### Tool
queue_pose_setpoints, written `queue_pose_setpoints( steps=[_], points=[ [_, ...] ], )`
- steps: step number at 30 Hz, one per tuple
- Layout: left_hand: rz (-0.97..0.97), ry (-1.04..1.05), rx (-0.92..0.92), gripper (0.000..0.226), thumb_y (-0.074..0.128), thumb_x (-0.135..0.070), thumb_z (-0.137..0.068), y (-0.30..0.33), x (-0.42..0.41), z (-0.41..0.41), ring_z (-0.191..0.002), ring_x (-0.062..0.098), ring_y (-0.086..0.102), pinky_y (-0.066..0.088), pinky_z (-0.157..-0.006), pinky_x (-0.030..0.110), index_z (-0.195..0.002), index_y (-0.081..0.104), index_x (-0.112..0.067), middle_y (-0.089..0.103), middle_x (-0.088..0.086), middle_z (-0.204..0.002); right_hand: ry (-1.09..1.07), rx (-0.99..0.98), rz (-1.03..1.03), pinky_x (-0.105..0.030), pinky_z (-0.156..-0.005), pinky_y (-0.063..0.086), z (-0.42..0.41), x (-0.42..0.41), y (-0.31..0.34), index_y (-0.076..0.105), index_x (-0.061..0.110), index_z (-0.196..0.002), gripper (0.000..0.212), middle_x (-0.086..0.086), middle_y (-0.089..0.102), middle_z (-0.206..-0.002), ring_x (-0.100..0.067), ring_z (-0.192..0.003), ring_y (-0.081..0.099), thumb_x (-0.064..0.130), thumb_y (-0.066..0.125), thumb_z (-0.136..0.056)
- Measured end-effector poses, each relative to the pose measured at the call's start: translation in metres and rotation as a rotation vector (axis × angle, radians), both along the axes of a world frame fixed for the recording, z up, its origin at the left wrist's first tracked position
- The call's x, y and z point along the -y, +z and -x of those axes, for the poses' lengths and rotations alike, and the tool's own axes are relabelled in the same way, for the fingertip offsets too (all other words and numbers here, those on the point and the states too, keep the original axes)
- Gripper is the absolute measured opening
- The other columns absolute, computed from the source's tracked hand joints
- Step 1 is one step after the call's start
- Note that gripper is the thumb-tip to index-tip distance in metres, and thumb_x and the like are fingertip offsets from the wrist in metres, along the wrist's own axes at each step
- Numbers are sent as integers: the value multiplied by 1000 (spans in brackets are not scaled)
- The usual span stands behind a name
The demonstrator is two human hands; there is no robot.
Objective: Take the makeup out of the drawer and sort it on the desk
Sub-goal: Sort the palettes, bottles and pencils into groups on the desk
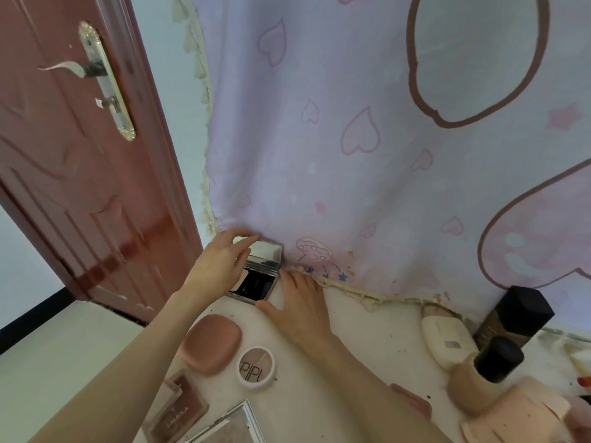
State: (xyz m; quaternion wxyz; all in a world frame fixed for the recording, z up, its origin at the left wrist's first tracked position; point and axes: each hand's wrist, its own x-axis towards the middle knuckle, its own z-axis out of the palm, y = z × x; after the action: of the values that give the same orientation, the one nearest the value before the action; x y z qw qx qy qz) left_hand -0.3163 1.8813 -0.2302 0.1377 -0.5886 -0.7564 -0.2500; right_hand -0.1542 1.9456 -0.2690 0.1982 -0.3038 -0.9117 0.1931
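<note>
While both hands work at the far edge of the desk, sorting looks well under way: an open mirrored compact stands at about eleven o'clock against the hanging cloth. The left hand grips the raised lid, fingers curled over its top edge; the right hand lies flat with straight fingers beside the base, thumb touching its near corner. Nearer, at seven o'clock, sit a pink oval case, a round powder pan and flat palettes. The drawer is not in view. Next, the lid probably wants closing or squaring up while the base is steadied.
</note>
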Motion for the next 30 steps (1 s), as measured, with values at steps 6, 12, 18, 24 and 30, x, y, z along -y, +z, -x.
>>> queue_pose_setpoints(
  steps=[6, 12, 18, 24, 30],
  points=[
    [186, -5, -48, 44, 50, -12, -94, 9, 5, -5, -124, 29, 43, 41, -98, 41, -137, 43, -10, 43, 9, -139, 37, 127, -56, -31, -113, 13, -8, 2, 0, 35, 18, -140, 77, 0, 35, -147, -19, -136, 26, 63, 14, -81],
    [459, 77, 43, 52, 32, -28, -100, 22, 19, -23, -144, 23, 2, 12, -115, 36, -148, 14, -17, 6, 5, -156, 120, 324, 110, -35, -116, 1, -30, 4, 21, 29, 13, -144, 49, -7, 12, -157, -19, -144, 8, 34, 30, -100],
    [277, -11, 219, 46, 42, -23, -97, 27, 55, -87, -141, 21, 18, 17, -112, 29, -142, 31, -19, 27, 2, -149, 113, 139, 336, -19, -110, 11, -92, 12, 39, 39, 13, -140, 40, -2, 23, -154, -15, -142, 19, 17, 32, -101],
    [282, -134, 280, 31, 46, -25, -96, 10, 76, -168, -125, 12, 39, 23, -95, 13, -127, 52, -23, 50, -2, -131, -65, 17, 284, -17, -99, 28, -168, 33, 47, 53, 15, -128, 33, 1, 50, -136, -13, -124, 45, 22, 42, -98],
    [370, -271, 339, 29, 46, -26, -95, 4, 82, -227, -112, 14, 50, 32, -90, 16, -120, 60, -19, 58, 0, -122, -54, 29, 196, -21, -94, 37, -217, 58, 34, 60, 13, -117, 28, -2, 55, -126, -13, -110, 51, 25, 47, -95]
  ],
)
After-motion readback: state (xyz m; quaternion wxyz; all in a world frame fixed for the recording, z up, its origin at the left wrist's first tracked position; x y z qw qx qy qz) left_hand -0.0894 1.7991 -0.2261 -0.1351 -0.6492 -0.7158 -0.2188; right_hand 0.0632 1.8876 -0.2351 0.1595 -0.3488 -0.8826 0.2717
